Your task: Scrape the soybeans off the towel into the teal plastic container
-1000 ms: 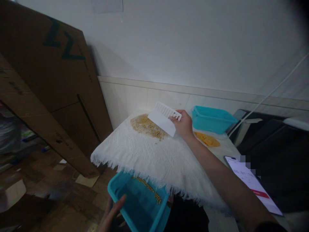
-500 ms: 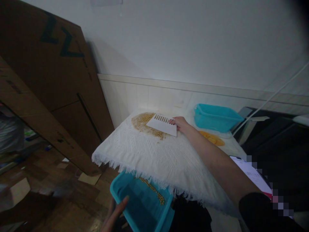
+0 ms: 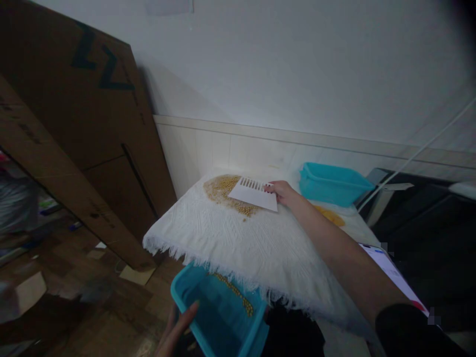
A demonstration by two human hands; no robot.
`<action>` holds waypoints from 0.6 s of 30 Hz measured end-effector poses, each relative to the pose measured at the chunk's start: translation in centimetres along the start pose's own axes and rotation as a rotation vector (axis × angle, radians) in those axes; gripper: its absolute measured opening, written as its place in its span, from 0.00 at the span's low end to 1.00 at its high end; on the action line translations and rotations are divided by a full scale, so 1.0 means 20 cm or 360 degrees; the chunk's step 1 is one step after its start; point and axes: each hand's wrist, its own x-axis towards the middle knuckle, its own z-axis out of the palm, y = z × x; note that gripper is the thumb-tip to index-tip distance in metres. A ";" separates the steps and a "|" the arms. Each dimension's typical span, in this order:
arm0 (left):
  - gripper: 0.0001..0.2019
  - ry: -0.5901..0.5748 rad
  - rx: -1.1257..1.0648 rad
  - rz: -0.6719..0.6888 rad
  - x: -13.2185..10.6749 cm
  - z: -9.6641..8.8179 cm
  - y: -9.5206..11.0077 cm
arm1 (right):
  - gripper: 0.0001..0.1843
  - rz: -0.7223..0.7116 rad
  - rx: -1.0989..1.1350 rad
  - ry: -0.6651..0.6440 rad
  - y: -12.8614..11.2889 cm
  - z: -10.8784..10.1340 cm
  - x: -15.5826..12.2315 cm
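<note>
My right hand (image 3: 281, 191) pinches the right end of a white slotted sheet (image 3: 253, 195), which has a row of slots along its far side. Under and left of the sheet, a heap of small tan soybean-like beans (image 3: 226, 184) is spread on the white fringed cloth (image 3: 208, 225). At the bottom, my left hand (image 3: 182, 325) holds a turquoise plastic basin (image 3: 219, 317) by its left rim, thumb over the inside. The basin sits below the cloth's front edge and has a line of the same beans (image 3: 238, 295) in it.
Another turquoise basin (image 3: 332, 183) stands at the back right, with a yellow-orange patch (image 3: 329, 215) before it. A big cardboard box (image 3: 92, 114) rises at left beside the wall. A phone-like lit screen (image 3: 392, 275) lies right of my forearm, and a white cable (image 3: 412, 153) slants across.
The slotted sheet has shifted slightly to the right and towards me with my right hand. My left hand and the basin it holds stay nearly still.
</note>
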 end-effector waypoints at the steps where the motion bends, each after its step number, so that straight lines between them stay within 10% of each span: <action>1: 0.70 0.0004 0.0011 0.0000 -0.01 0.01 0.01 | 0.11 -0.0029 0.0022 -0.0042 0.00 -0.01 -0.01; 9: 0.71 0.0080 0.0051 -0.0021 -0.02 0.05 0.00 | 0.19 -0.0167 0.0030 -0.0280 0.09 0.02 -0.15; 18: 0.74 -0.0087 -0.0041 -0.0026 -0.02 0.01 0.00 | 0.23 -0.0350 -0.0091 -0.0004 0.00 0.06 -0.02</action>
